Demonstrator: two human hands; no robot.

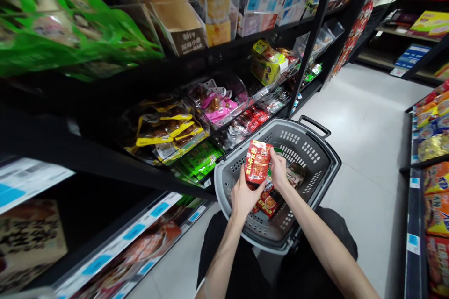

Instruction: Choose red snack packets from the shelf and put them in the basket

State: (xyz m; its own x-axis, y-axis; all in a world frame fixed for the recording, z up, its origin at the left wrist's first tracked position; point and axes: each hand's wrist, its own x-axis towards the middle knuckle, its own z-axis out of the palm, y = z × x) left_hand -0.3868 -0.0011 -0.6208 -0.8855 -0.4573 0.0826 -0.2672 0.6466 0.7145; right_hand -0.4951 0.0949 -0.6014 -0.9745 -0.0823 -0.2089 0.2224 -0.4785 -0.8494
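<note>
Between my two hands is a red snack packet point(257, 162) with yellow lettering, held up above a grey shopping basket point(224, 182). My left hand point(243, 196) closes on its lower left edge, thumb across the bottom. At its right edge, my right hand point(278, 168) grips with bent fingers. Beneath my hands, inside the basket, lie another red packet point(269, 203) and a pale brownish packet point(295, 175). Part of the basket's contents is hidden by my hands and forearms.
Shelves on the left hold yellow-edged packets point(168, 131), pink packets point(217, 106) and green packets point(201, 161). A black shelf post point(312, 32) rises beyond the basket. Pale floor tiles point(368, 149) run along the aisle, with noodle packs point(437, 180) on the right shelf.
</note>
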